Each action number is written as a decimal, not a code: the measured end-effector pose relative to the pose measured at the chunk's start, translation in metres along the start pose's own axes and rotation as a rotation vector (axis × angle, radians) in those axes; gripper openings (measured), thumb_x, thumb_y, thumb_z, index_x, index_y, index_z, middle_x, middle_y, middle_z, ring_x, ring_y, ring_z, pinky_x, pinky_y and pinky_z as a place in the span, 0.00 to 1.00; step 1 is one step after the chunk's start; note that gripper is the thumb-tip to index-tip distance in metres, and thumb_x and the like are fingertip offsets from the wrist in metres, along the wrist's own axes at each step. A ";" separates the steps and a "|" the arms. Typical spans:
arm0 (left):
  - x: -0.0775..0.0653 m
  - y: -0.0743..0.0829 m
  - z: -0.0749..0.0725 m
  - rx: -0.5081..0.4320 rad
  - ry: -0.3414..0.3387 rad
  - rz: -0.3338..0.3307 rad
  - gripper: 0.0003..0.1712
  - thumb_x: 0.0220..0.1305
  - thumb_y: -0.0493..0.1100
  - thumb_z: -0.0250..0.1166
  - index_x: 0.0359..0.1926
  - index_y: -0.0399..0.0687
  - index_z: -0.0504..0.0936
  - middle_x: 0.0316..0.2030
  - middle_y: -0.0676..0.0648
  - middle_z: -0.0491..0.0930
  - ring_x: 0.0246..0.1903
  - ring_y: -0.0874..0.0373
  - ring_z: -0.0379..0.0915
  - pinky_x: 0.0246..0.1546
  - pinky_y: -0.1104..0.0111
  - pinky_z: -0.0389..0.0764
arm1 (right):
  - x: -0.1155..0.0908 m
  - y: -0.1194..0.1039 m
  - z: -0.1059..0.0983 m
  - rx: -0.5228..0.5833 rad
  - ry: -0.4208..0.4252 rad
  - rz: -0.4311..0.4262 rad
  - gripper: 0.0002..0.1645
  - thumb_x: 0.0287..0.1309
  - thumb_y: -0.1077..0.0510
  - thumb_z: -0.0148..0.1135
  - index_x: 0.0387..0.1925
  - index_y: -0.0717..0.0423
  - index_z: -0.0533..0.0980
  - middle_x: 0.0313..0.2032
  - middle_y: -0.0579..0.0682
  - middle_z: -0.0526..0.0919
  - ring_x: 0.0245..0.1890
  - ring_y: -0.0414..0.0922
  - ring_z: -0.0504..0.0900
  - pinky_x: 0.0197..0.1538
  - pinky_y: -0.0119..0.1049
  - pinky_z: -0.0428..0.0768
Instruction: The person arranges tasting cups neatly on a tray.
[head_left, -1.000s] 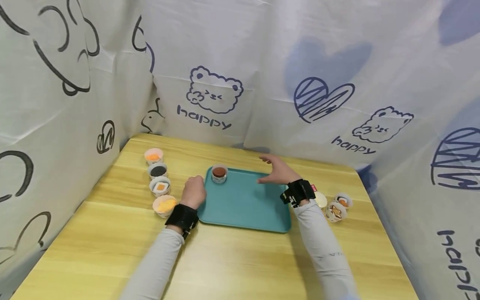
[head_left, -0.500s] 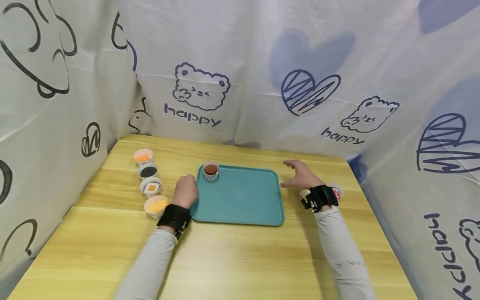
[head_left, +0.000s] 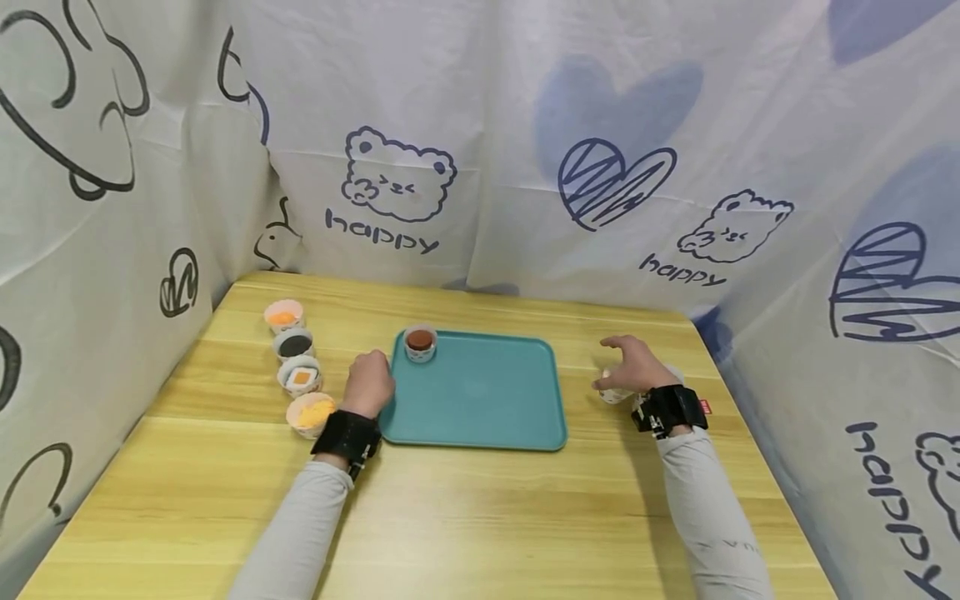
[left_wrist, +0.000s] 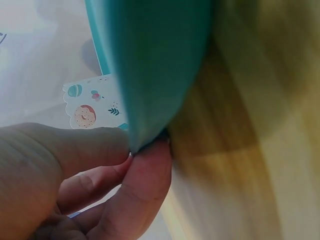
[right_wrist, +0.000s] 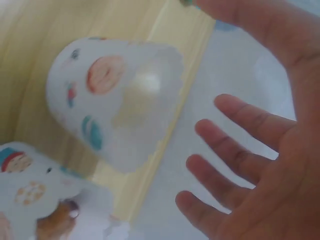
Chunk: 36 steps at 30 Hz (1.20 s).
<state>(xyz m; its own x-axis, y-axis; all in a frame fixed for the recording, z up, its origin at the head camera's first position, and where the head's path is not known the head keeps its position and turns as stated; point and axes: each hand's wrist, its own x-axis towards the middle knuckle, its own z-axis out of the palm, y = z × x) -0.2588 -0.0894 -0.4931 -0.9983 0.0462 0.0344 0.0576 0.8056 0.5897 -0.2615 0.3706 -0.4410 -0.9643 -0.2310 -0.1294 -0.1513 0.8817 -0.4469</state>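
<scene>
Our right hand (head_left: 636,369) has moved from over the tray (head_left: 480,396) to near a white cup (right_wrist: 112,102) on the desk (head_left: 487,517), right of the tray, its fingers spread apart. Our left hand (head_left: 369,383) still pinches the tray's left edge. The brown-filled cup (head_left: 420,344) sits in its far left corner.

Mid-frame, a teal rectangular plastic tray (head_left: 480,392), smooth; below, a yellow wood-grain tabletop (head_left: 495,517), softly glossy; across the top, white printed cloth (head_left: 510,100), matt, creased; left in the right wrist view, a smooth white round paper cup (right_wrist: 102,102)
</scene>
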 end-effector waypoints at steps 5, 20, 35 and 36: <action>-0.002 -0.001 -0.002 -0.028 0.012 0.003 0.27 0.59 0.24 0.53 0.12 0.51 0.55 0.17 0.55 0.45 0.17 0.58 0.47 0.19 0.66 0.54 | -0.005 0.003 0.002 -0.041 -0.056 0.077 0.49 0.46 0.58 0.80 0.68 0.70 0.68 0.65 0.75 0.69 0.65 0.72 0.67 0.64 0.64 0.70; -0.003 -0.004 0.002 -0.047 -0.006 -0.010 0.27 0.59 0.24 0.53 0.13 0.51 0.53 0.19 0.54 0.42 0.19 0.59 0.39 0.20 0.66 0.50 | -0.013 0.003 0.014 -0.023 -0.047 0.088 0.32 0.46 0.65 0.78 0.54 0.68 0.76 0.55 0.69 0.80 0.51 0.63 0.79 0.53 0.57 0.77; -0.004 -0.004 0.001 -0.062 -0.004 -0.016 0.27 0.59 0.24 0.54 0.13 0.51 0.53 0.19 0.54 0.42 0.19 0.59 0.38 0.20 0.66 0.49 | -0.006 0.001 0.013 -0.021 -0.050 0.087 0.30 0.49 0.65 0.77 0.54 0.67 0.76 0.50 0.66 0.81 0.42 0.56 0.79 0.47 0.51 0.78; -0.004 -0.003 0.000 -0.064 -0.006 -0.017 0.27 0.59 0.24 0.54 0.13 0.51 0.53 0.19 0.54 0.42 0.19 0.59 0.38 0.20 0.66 0.49 | -0.005 0.001 0.012 -0.021 -0.046 0.083 0.30 0.49 0.64 0.77 0.54 0.67 0.76 0.50 0.65 0.81 0.42 0.55 0.79 0.46 0.51 0.78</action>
<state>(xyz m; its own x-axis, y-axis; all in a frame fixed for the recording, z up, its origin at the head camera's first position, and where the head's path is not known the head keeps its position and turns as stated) -0.2545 -0.0920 -0.4955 -0.9991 0.0366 0.0195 0.0406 0.7667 0.6407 -0.2544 0.3674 -0.4518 -0.9627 -0.1749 -0.2064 -0.0760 0.9070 -0.4141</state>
